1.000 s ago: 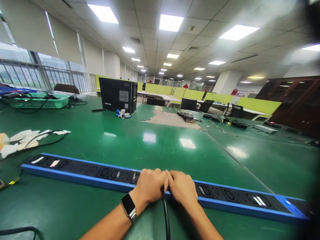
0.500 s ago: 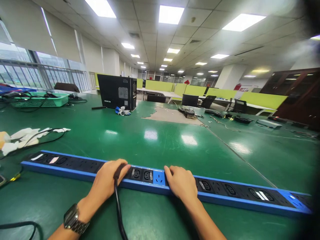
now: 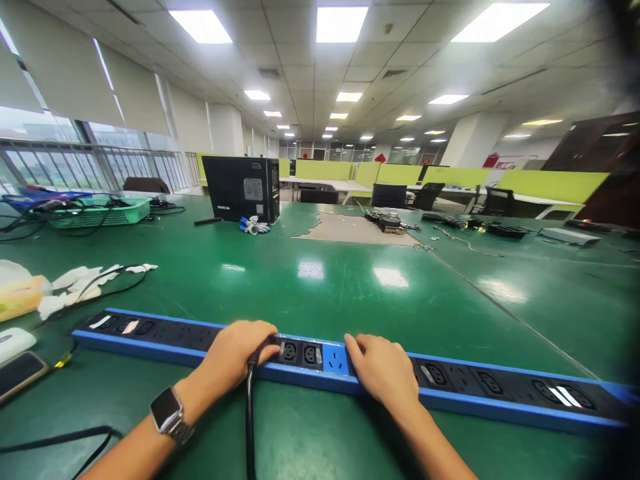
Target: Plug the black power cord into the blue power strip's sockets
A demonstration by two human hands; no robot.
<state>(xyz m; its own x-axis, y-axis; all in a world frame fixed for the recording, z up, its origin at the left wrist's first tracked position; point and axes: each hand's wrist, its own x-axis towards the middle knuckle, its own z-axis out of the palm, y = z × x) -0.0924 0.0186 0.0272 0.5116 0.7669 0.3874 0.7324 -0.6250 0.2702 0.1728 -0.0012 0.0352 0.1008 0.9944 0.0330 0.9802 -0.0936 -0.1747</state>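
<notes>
A long blue and black power strip (image 3: 480,390) lies across the green table (image 3: 310,287) in front of me. My left hand (image 3: 235,353) is closed round a black plug at one of the strip's sockets, and its black cable (image 3: 249,427) runs back toward me. A watch sits on that wrist. My right hand (image 3: 383,370) rests palm-down on the strip just right of a blue section, fingers curled over its top. Two free sockets show between the hands.
A black computer case (image 3: 243,189) stands at the back. A green basket (image 3: 95,212) of cables sits far left. White scraps and a thin cable (image 3: 85,283) lie at left, with a phone (image 3: 20,373) nearby. Desks and chairs fill the background.
My left hand carried the plug and cable left along the strip, away from my right hand, uncovering sockets and a blue section. Since then both hands have kept their places on the strip.
</notes>
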